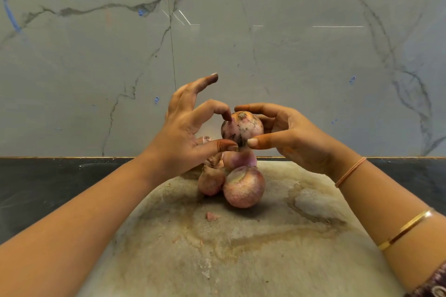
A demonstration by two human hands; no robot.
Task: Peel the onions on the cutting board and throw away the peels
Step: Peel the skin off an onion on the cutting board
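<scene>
A grey veined marble wall [289, 55] is rising behind the cutting board [265, 248], and a dark counter [60, 188] is showing on both sides of the board. The stained board is lying right in front of me.

Above the board's far end, I am cupping my right hand [289, 137] around the held onion [243, 128], fingers curled over its top and thumb pressing at its base. My left hand [183, 132] is pinching the same onion between bent index finger and thumb, with the other fingers splaying out free.

Under the held onion, a large onion [243, 187] is sitting on the board, a smaller onion [211, 182] touching its left side and more bulbs [239, 159] just behind. A peel scrap [212, 216] is lying on the board nearer to me.
</scene>
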